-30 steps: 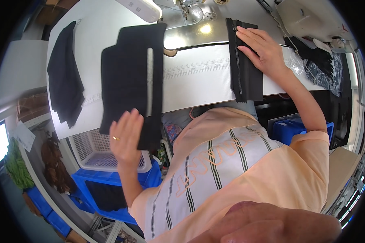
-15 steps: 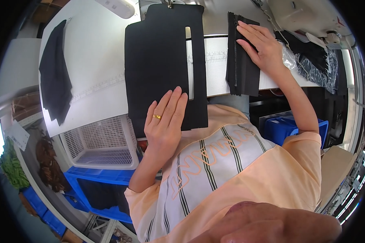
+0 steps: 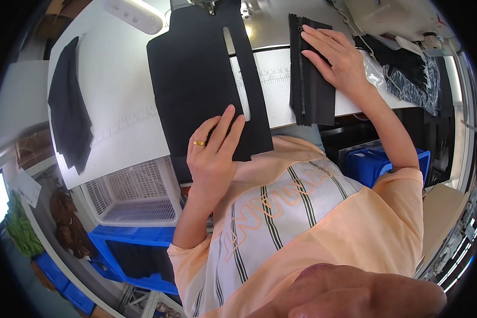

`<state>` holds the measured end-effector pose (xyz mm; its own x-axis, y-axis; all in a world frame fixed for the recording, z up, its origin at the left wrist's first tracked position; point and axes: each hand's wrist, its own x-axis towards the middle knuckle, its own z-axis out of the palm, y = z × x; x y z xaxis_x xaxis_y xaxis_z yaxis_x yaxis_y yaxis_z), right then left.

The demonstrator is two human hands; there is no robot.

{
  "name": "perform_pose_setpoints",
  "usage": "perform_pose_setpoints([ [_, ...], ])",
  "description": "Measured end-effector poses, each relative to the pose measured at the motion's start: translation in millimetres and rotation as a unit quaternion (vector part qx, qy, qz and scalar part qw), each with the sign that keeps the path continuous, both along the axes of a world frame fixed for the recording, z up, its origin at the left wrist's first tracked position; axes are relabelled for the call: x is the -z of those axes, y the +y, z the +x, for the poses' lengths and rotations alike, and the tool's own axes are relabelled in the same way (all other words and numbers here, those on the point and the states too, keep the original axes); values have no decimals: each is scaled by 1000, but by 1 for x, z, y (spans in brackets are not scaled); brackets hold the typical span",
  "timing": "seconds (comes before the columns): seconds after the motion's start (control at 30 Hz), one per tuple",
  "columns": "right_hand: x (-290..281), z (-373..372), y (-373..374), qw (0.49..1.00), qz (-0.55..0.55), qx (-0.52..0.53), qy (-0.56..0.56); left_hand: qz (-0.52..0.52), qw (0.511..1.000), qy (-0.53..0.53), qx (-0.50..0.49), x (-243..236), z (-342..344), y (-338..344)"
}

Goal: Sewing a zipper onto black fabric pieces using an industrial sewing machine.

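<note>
A black fabric panel (image 3: 196, 79) with a long narrow slot lies on the white worktable, its far end at the sewing machine's presser foot (image 3: 211, 8). My left hand (image 3: 212, 153), a gold ring on one finger, rests on the panel's near part with fingers stretched and slightly apart. To the right lies a black zipper piece (image 3: 302, 90), its dark fabric tape running lengthwise along the table. Flat across its far end are the fingers of my right hand (image 3: 339, 63), the thumb spread away from them.
Another black fabric piece (image 3: 69, 106) lies on the table's left. A white plastic basket (image 3: 138, 191) and a blue crate (image 3: 135, 232) stand below the table's near edge. At right are clear plastic wrapping (image 3: 413, 87) with black fabric and a blue bin (image 3: 368, 164).
The panel has shifted away from me and turned slightly, its far end swinging left under the presser foot. My left hand stays on it; the right hand still rests on the zipper piece.
</note>
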<state>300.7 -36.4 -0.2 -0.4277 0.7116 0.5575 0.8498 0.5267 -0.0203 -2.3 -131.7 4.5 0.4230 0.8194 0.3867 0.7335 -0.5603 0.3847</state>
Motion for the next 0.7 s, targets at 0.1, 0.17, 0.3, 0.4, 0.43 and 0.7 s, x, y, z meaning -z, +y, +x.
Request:
perform_pose_setpoints([
  [0.1, 0, -25, 2, 1000, -9, -12, -11, -114, 984, -133, 11, -30, -7, 5],
  [0.17, 1, -47, 5, 999, -3, -48, -5, -89, 975, -205, 10, -44, -18, 16],
  [0.3, 3, -74, 23, 996, 1, -90, -3, -95, 985, -141, 28, -65, -27, 23],
  [0.4, 1, -80, 31, 993, -13, -117, -9, -84, 992, -63, 70, -55, -29, 21],
  [0.43, 3, -82, 32, 993, -13, -115, -16, -80, 994, -43, 59, -48, -27, 17],
  [0.7, 5, -82, 33, 992, -39, -115, -16, -80, 994, -54, 50, -8, -14, 7],
])
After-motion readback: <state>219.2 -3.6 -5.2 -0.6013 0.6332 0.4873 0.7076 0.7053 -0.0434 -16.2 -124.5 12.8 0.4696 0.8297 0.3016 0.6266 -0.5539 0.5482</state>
